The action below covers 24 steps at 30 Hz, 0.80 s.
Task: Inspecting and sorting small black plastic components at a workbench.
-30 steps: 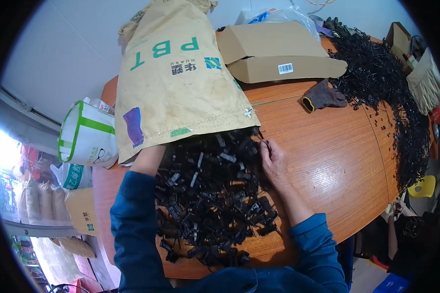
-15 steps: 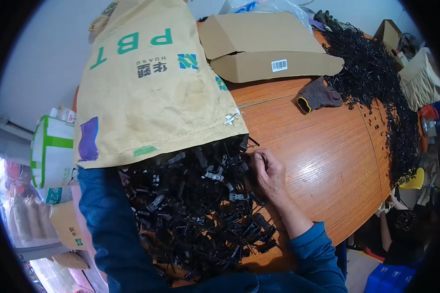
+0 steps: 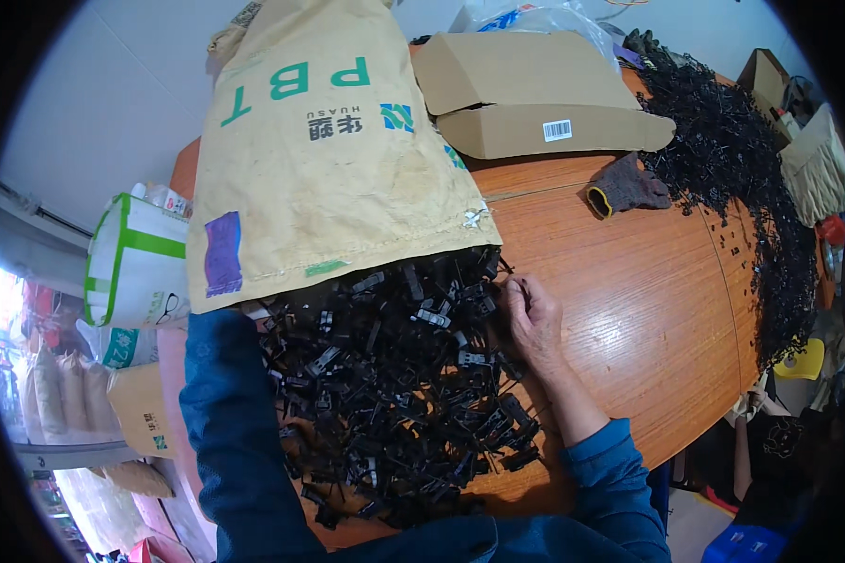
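A large tan sack point(image 3: 319, 188) lies with its lower edge over a heap of black plastic parts point(image 3: 394, 375), small clip-like pieces with thin stems. My left forearm point(image 3: 225, 403) reaches up to the sack's near left corner, and my left hand is hidden by the sack. Beside the heap's right side, close to the sack's right corner, rests my right hand point(image 3: 537, 324) on its edge. Its fingers are curled closed near a few thin black stems; what they hold, if anything, is hidden.
Behind the sack's right side sits a folded cardboard box point(image 3: 535, 94). A dark work glove point(image 3: 629, 186) with a yellow cuff lies on the wooden table point(image 3: 648, 281). Small black parts point(image 3: 723, 141) pile along the right. A white-green bag point(image 3: 145, 258) stands left; another person's arm point(image 3: 744, 460) shows lower right.
The whole view has shifted, so the sack, heap and box sit farther right in the picture. Both arms keep about the same place against the sack and heap.
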Motion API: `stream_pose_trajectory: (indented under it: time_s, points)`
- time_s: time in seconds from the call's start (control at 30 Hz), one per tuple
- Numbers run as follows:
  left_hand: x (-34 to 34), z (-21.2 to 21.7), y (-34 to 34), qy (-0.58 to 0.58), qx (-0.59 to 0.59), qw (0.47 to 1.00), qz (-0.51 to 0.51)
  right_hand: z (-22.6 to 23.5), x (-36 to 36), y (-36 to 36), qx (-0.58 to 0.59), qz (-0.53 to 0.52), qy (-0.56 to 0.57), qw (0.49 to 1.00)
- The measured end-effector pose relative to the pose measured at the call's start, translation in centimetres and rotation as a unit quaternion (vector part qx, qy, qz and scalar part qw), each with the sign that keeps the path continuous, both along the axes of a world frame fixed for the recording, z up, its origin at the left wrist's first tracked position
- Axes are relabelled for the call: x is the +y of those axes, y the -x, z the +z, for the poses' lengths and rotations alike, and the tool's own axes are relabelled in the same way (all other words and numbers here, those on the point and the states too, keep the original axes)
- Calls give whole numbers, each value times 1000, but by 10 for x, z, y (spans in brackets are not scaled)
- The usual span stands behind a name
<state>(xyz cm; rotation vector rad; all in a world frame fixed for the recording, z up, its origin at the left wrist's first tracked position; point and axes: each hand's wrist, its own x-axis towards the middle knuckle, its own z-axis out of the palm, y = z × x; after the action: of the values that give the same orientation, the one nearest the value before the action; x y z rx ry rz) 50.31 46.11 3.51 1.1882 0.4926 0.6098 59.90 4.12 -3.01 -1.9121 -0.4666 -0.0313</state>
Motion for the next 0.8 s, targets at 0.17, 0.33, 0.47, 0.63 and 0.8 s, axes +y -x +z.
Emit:
stream_pose_trajectory:
  time_s: [0.17,0.33,0.47,0.63,0.8]
  points:
    - [-28,42,6,37,41,998,16,0,5,-1,-25,-16,-25,999]
    - [-40,43,5,91,25,996,4,5,4,-2,-18,-12,-19,1000]
    - [-38,31,6,77,-11,997,-14,4,6,0,-12,-20,-27,999]
    - [-32,24,9,41,-46,998,-33,0,7,0,-24,-17,-18,999]
    - [-31,16,9,-16,-76,997,-24,1,5,0,-9,-19,-16,1000]
